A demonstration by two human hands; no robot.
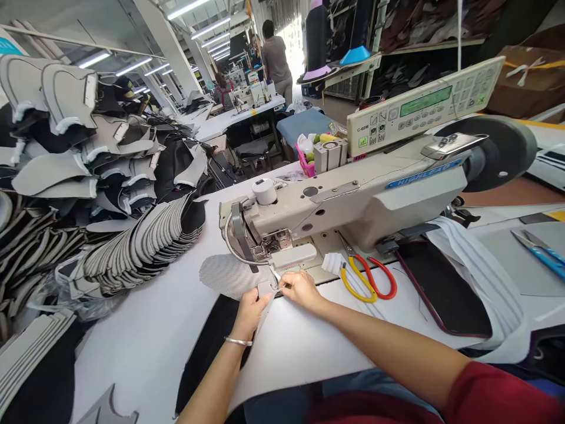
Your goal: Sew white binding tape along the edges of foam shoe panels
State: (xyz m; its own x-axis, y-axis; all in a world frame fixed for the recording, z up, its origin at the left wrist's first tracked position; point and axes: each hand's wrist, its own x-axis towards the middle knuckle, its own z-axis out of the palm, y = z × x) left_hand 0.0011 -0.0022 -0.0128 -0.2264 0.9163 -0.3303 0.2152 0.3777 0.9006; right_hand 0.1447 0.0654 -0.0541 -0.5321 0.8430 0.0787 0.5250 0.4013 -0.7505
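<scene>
Just in front of the sewing machine (335, 206), my left hand (249, 315) pinches the edge of a grey fabric piece (233, 277). Part of that piece lies under the machine's head, and a black panel (212, 335) spreads beneath my left wrist. My right hand (302, 290) is closed at the right edge of the same work, thumb and finger pressed together on what looks like a narrow light strip (276, 280). To the right of this hand lie scissors (371, 280) with one yellow and one red handle. The needle area is partly hidden.
At left, stacked grey and black cut pieces (145, 247) stand on the white table (145, 347). A dark phone-like slab (445, 288), a white striped band (481, 271) and blue-handled scissors (541, 253) lie at right. A control panel (424, 109) tops the machine. People work further back.
</scene>
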